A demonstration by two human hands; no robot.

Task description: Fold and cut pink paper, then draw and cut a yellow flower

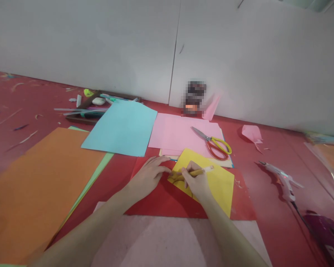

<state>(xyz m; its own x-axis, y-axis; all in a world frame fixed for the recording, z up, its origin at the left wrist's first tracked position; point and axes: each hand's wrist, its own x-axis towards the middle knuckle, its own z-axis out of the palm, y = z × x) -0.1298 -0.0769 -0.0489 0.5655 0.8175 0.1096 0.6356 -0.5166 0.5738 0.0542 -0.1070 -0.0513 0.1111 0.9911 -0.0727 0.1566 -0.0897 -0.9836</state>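
My right hand (196, 182) is closed around a yellow pencil (205, 170) with a pale end. The pencil slants over a yellow sheet of paper (222, 185), its tip hidden behind my fingers near the sheet's left corner. My left hand (150, 171) lies with fingers stretched out, the fingertips at that same corner. Under the yellow sheet is a red sheet (164, 204). Dark curved marks or shadows show on the yellow paper beside my right fingers. Just beyond, scissors (211, 142) with one yellow and one red handle lie on pink sheets (169, 131).
A blue sheet (122, 128) and a large orange sheet (47, 185) lie left. Behind them a dark tray (85, 119) holds pens and strips. To the right are a glue gun (282, 178) with a cable and a purple box (323, 233). A wall (100, 44) stands behind.
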